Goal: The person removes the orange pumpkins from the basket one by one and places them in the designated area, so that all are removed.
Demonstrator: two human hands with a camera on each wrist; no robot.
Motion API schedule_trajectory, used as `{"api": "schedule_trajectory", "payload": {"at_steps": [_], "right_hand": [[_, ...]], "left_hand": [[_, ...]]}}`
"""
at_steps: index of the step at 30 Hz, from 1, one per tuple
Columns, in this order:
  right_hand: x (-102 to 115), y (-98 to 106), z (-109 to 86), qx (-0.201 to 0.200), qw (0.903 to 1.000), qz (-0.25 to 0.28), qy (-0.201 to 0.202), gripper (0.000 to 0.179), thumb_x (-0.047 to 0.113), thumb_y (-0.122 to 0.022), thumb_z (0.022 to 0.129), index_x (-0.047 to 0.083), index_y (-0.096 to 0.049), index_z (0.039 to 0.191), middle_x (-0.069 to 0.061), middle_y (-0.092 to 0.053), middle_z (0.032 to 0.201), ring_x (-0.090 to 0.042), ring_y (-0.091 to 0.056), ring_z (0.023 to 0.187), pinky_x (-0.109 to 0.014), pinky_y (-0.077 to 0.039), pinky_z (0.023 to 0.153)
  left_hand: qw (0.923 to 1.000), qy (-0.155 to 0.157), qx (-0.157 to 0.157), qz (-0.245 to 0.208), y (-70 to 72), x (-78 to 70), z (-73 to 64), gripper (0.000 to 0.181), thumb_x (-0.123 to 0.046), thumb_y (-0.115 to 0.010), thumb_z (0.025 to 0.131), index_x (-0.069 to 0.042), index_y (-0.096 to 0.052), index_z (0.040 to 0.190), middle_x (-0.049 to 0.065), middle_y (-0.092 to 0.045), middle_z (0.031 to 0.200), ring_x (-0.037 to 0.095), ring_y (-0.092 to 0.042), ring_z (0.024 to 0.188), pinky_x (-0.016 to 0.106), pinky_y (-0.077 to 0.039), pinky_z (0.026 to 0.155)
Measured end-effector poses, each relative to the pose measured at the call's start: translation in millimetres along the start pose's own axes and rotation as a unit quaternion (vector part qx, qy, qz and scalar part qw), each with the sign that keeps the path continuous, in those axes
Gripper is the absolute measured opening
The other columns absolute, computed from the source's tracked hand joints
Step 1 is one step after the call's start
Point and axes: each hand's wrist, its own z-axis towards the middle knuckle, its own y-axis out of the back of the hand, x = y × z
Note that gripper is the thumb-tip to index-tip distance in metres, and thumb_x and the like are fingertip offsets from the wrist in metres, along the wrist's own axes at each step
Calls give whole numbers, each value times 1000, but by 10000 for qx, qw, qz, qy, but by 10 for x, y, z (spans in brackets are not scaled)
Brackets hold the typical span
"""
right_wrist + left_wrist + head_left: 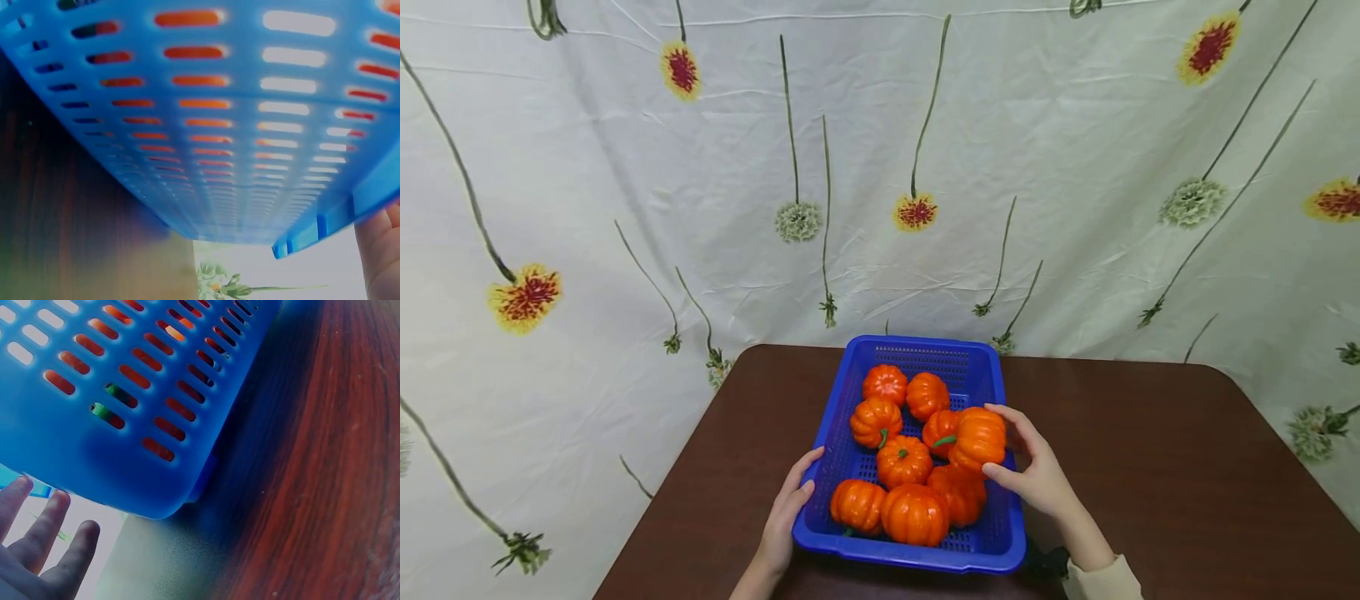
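A small orange pumpkin (979, 439) is in my right hand (1036, 473), pinched between thumb and fingers at the right side of the blue plastic basket (996, 546). Its green stem points left, and it overlaps another pumpkin (938, 432) in the head view. Several more pumpkins lie inside the basket, among them one at the front (916, 515). My left hand (781, 512) rests with extended fingers against the basket's left rim; in the left wrist view its fingertips (57, 501) touch the rim's edge. In the right wrist view the basket's slotted wall hides the held pumpkin.
The basket stands on a dark brown wooden table (1150, 467) with rounded far corners. Behind it hangs a white cloth (865, 275) printed with flowers. Something black (1047, 560) lies beside the basket's front right corner, partly under my right forearm.
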Motion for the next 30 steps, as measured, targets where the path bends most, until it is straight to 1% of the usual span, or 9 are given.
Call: {"api": "schedule_trajectory", "payload": {"at_steps": [4, 9, 14, 16, 18, 23, 30], "right_hand": [[9, 44, -26, -267, 9995, 142, 47, 65, -15, -64, 75, -4, -40, 135, 1, -56, 123, -11, -55, 107, -23, -46, 87], [29, 115, -28, -499, 9984, 272, 45, 64, -17, -62, 74, -7, -38, 132, 1, -56, 121, -11, -56, 104, -21, -47, 84], [30, 208, -38, -708, 9949, 651, 312, 64, -20, -59, 74, -12, -31, 131, -2, -54, 120, -11, -55, 102, -21, -48, 82], [22, 251, -50, -797, 9924, 833, 430, 65, -21, -58, 75, -12, -29, 132, -4, -52, 121, -12, -55, 102, -21, -48, 82], [16, 298, -63, -851, 9907, 957, 455, 67, -21, -57, 76, -11, -26, 135, -5, -49, 124, -13, -54, 104, -21, -47, 84], [-23, 396, -100, -994, 9888, 1075, 302, 73, -24, -52, 77, -9, -21, 141, -6, -42, 131, -12, -53, 107, -22, -47, 84], [-140, 469, -160, -1344, 9855, 1025, -123, 72, -26, -51, 76, -8, -24, 141, -4, -40, 131, -10, -50, 109, -20, -45, 86]], "left_hand": [[10000, -7, 15, -7, -1, -6, -3, 45, -18, -31, 101, -4, -29, 144, 19, -26, 145, 16, -42, 122, 23, -39, 94], [9999, -98, -3, 134, -5, -26, -8, 44, -17, -30, 101, -4, -30, 143, 21, -27, 144, 16, -43, 121, 22, -39, 94], [9999, -118, 1, 107, -7, -28, -2, 44, -16, -30, 101, -3, -29, 143, 21, -27, 144, 16, -43, 121, 22, -39, 94], [9999, -131, 17, 85, -5, -25, -2, 45, -16, -30, 101, -3, -29, 143, 21, -27, 144, 16, -43, 121, 22, -39, 94], [9999, -116, 23, 75, -6, -27, -4, 45, -16, -30, 101, -3, -29, 143, 21, -27, 144, 17, -44, 120, 23, -40, 94], [9998, -135, 16, 127, -7, -31, -9, 44, -16, -30, 101, -3, -29, 143, 21, -27, 144, 16, -44, 120, 23, -40, 94], [9998, -102, 4, 178, -8, -38, -15, 45, -17, -30, 101, -2, -29, 143, 22, -27, 144, 17, -43, 121, 23, -39, 94]]}}
